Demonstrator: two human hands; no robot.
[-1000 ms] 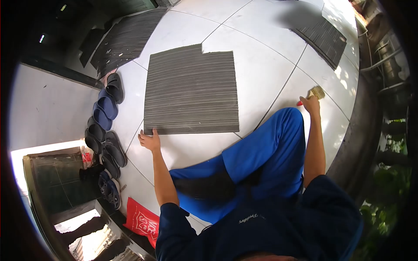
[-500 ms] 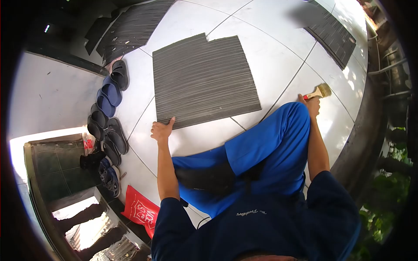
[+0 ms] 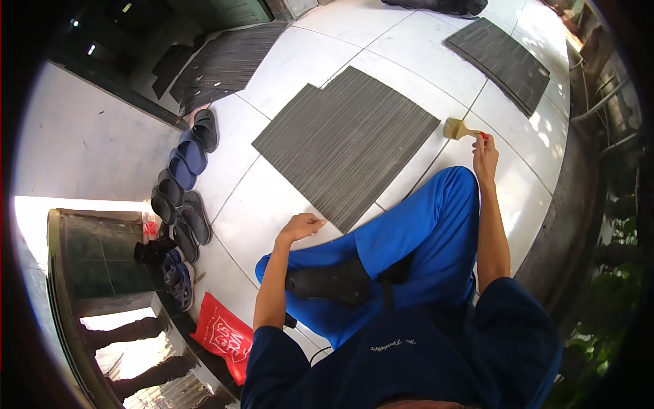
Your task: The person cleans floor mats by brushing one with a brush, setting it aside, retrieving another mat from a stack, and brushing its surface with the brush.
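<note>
A dark grey, finely striped mat (image 3: 351, 140) with a notch in its far edge lies flat on the white tiles before my crossed legs, one corner pointing at me. Close by that near corner is my left hand (image 3: 301, 226), its fingers curled in and nothing visible in them. I cannot tell whether its fingertips touch the mat's edge. My right hand (image 3: 485, 160) is closed round the red-tipped handle of a paintbrush (image 3: 463, 129). The brush's pale, wide bristles point left, just off the mat's right corner and above the floor.
More striped pieces lie at the far left (image 3: 228, 58) and in a stack (image 3: 504, 65) at the far right. Sandals and shoes (image 3: 182, 163) line the left wall. A red bag (image 3: 223, 334) lies by my left side. At the far edge sits a black bundle (image 3: 443, 5).
The mat has turned clockwise, its near corner now closer to me. My left hand has come off it and moved right. My right hand has swung the brush round to point left.
</note>
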